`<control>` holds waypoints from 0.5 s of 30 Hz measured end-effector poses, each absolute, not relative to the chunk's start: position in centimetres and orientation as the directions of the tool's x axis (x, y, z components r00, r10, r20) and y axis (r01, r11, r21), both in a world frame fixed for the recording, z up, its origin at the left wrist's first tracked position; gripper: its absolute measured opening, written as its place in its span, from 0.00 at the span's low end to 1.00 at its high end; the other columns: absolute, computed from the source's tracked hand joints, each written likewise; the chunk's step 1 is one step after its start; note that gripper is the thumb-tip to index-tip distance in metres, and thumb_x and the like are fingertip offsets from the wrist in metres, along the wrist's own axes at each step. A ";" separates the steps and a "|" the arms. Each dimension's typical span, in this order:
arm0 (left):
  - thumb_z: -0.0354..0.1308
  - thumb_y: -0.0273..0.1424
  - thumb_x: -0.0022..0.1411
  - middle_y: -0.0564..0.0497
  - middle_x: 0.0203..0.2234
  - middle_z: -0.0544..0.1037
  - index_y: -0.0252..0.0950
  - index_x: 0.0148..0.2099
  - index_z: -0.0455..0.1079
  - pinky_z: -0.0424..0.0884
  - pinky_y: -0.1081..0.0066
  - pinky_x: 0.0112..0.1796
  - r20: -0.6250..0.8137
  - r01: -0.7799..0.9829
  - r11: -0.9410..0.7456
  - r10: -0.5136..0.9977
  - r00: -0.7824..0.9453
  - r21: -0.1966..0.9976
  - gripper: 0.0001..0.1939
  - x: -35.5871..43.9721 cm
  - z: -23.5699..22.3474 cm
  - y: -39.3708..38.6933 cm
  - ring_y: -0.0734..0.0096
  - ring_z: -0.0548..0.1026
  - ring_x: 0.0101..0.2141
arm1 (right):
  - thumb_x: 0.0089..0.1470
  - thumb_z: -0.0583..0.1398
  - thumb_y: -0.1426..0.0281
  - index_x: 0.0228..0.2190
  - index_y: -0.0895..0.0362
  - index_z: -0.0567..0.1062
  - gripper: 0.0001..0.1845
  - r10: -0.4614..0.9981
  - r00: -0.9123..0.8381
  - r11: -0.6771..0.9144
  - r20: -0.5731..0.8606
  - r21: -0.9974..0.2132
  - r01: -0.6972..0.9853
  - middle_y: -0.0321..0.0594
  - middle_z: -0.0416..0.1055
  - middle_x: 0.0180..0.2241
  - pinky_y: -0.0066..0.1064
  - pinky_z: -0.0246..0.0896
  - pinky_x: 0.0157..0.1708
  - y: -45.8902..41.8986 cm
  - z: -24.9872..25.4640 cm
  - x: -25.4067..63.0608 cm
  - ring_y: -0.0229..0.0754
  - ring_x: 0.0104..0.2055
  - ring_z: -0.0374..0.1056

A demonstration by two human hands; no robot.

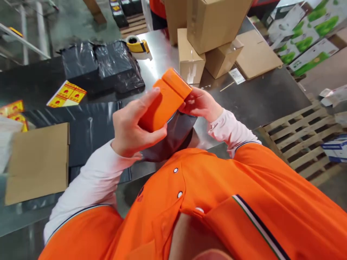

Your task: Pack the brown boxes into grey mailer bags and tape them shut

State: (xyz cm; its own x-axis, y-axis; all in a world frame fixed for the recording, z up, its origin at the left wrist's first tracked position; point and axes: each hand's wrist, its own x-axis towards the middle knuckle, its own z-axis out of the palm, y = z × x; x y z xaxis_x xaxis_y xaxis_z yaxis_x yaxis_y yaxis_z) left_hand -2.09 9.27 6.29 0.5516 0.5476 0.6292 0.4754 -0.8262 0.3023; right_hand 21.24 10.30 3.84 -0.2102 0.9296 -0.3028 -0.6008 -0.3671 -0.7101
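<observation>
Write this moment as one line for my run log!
left hand: holds orange box | right hand: holds orange box | below: black plastic bag

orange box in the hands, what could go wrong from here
The orange box is gripped between the left hand and right hand, so it might slip. The dark plastic bag beneath it could snag or tear on its corners. The top cardboard box sits tilted on smaller boxes, so a bump to the steel table might topple it.
</observation>
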 end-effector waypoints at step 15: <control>0.68 0.41 0.56 0.48 0.49 0.87 0.44 0.69 0.77 0.80 0.60 0.50 0.153 0.740 -0.618 0.785 0.601 0.264 0.37 1.7 7.5 12.5 0.51 0.86 0.46 | 0.74 0.61 0.73 0.27 0.63 0.74 0.20 0.951 0.178 -0.265 -0.253 -0.963 0.047 0.28 0.62 0.18 0.18 0.45 0.20 19.0 -2.8 32.9 0.26 0.22 0.52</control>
State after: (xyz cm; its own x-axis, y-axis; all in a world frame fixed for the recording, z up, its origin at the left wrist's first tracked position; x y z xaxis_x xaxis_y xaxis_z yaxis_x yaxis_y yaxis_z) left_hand 1.68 12.55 7.46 0.6006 0.7847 0.1535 0.7402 -0.6182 0.2643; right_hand 32.91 19.02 -2.75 0.1781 0.9510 -0.2526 0.0474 -0.2647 -0.9632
